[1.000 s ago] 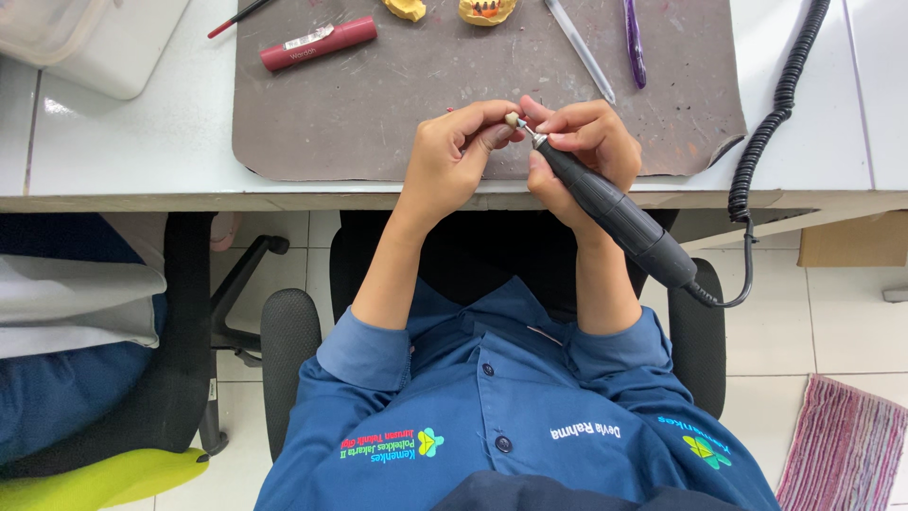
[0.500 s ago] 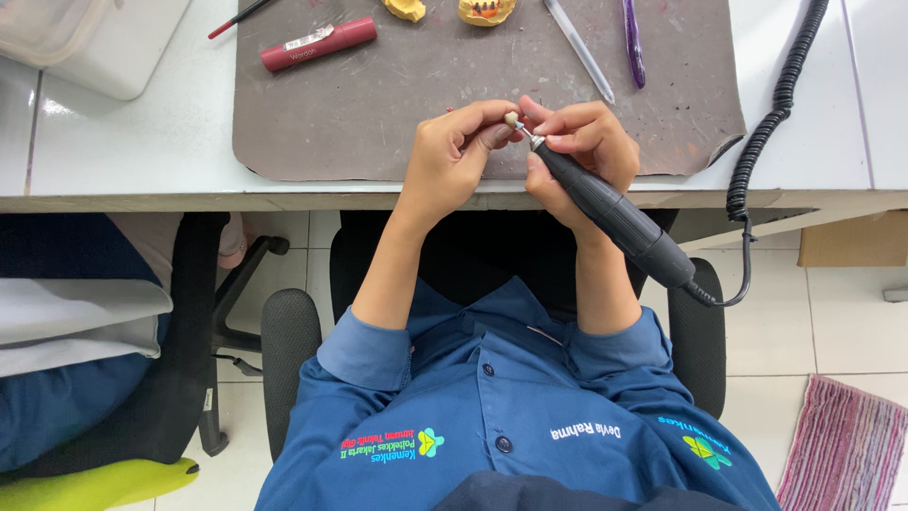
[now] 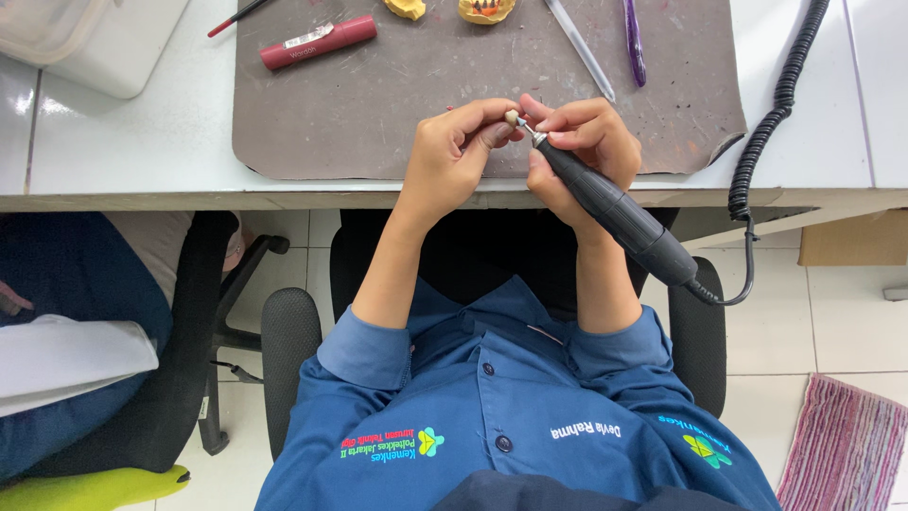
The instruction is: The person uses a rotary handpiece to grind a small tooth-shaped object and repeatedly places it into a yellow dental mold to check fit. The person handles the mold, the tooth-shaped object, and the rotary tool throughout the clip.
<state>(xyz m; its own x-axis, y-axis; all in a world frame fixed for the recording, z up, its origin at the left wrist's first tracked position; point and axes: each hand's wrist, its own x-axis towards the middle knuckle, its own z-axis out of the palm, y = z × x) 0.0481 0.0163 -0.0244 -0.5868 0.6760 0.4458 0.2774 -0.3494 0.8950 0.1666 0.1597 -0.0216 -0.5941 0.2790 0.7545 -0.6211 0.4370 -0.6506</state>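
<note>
Centrally, at the near edge of the white surface (image 3: 113,151), the person's two hands meet over a grey-brown work mat (image 3: 378,104); the left hand (image 3: 452,156) is curled, its thumb and fingertips pinching a small pale workpiece (image 3: 512,117), which sits just above the mat's near part, between the two hands; the right hand (image 3: 577,142) is clenched around a black rotary handpiece (image 3: 615,213), gripped like a pen, its metal tip touching the workpiece; the handpiece's body slants down and to the right, past the surface's edge and over the person's forearm; from its rear end a black coiled cord (image 3: 780,104) loops up across the surface toward the far right corner; both forearms are bare, with blue shirt sleeves rolled near the elbows.

Farther back on the mat lie a dark red tube (image 3: 319,43) at the left, two yellowish dental casts (image 3: 487,9) at the top edge, a slim silver tool (image 3: 579,47) and a purple-handled tool (image 3: 632,43) to the right of them, all well apart from the hands; a translucent white container (image 3: 85,43) stands at the surface's far left; below the surface, another person in dark blue sits on a black chair (image 3: 184,360) to the left; a striped pink rug (image 3: 846,445) lies on the tiled floor at the lower right.
</note>
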